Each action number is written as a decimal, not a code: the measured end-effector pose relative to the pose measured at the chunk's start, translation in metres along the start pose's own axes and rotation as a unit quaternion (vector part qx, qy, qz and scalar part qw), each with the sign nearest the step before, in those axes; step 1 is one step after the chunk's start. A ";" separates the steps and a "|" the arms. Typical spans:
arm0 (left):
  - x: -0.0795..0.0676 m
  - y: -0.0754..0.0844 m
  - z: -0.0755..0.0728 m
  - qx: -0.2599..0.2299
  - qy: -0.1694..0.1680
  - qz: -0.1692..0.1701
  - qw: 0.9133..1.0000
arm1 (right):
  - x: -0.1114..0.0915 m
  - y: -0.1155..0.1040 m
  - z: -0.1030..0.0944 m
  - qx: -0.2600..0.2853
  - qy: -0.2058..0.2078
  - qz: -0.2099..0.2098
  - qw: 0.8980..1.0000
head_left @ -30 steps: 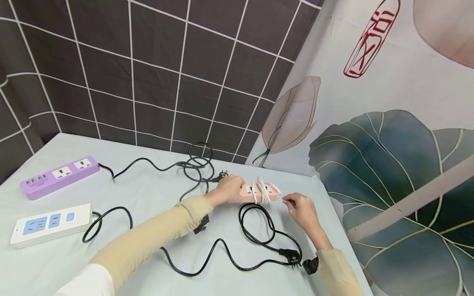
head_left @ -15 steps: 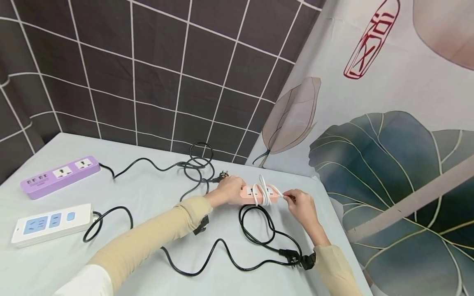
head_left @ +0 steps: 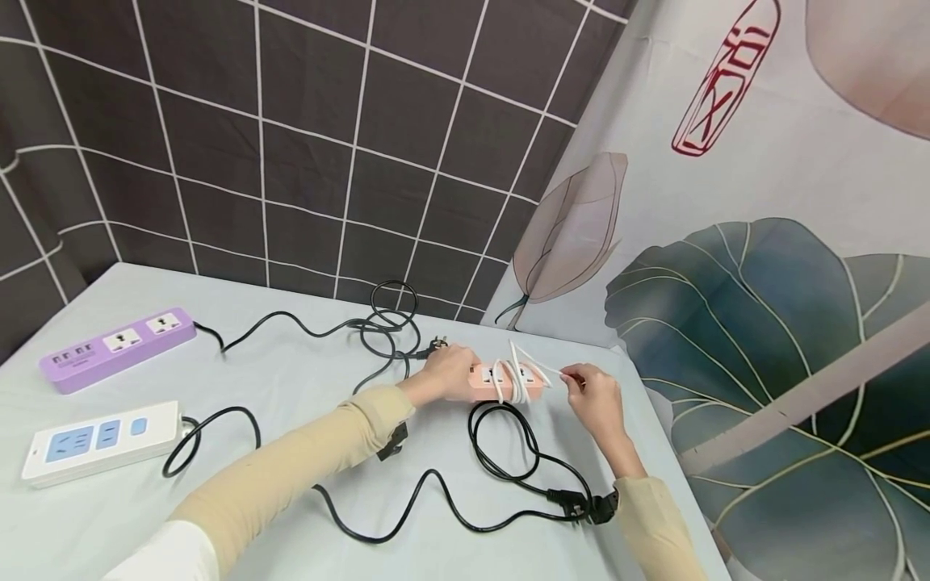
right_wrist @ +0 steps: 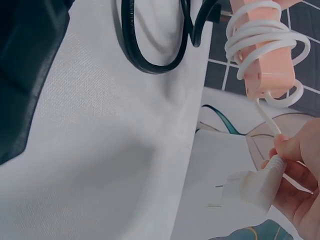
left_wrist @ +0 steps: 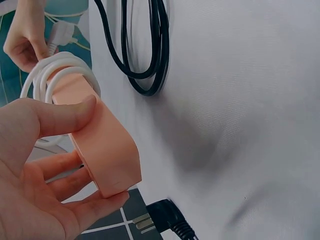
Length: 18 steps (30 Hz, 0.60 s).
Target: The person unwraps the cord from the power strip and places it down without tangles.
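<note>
My left hand point(head_left: 452, 371) grips one end of a peach-pink power strip point(head_left: 485, 393), thumb on one face and fingers beneath, as the left wrist view shows. Several turns of white cord point(right_wrist: 265, 37) wrap the strip's other end. To the right of it, my right hand point(head_left: 597, 403) pinches that cord between thumb and fingertips, just above its white plug point(right_wrist: 252, 187). The plug hangs below the pinch with its pins pointing away from the hand. From the upper part of the wraps, a stretch of cord slants down to the right fingers. The strip is held over the table.
A purple power strip point(head_left: 119, 347) and a white one point(head_left: 102, 444) lie at the left of the table. Black cords point(head_left: 501, 468) loop across the middle, with one black plug point(head_left: 570, 502) near my right sleeve and another point(head_left: 436, 345) behind my left hand.
The cord's loop above the pink strip has been drawn toward the right, and now runs slanting to my right fingers. My right hand has risen slightly. The left hand keeps its grip in place.
</note>
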<state>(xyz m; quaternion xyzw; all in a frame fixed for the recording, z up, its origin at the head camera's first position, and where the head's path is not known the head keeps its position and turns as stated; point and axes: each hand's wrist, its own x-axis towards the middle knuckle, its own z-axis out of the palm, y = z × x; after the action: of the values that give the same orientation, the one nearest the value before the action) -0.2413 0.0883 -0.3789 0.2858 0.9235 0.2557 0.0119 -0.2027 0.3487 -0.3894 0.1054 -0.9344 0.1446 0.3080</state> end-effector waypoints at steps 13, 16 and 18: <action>0.000 -0.003 -0.001 0.000 0.007 -0.010 1.000 | -0.003 0.002 -0.008 0.008 0.054 -0.004 0.998; 0.000 -0.004 0.000 -0.002 0.007 -0.018 1.000 | -0.005 0.002 -0.012 0.010 0.062 -0.008 0.998; 0.000 -0.005 0.001 0.002 0.010 -0.024 1.000 | -0.007 0.003 -0.015 0.010 0.067 -0.011 0.998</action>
<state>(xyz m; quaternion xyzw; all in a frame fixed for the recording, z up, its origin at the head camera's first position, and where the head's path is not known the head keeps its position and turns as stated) -0.2440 0.0851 -0.3822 0.2607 0.9308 0.2559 0.0080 -0.1900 0.3568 -0.3829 0.1086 -0.9090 0.1576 0.3703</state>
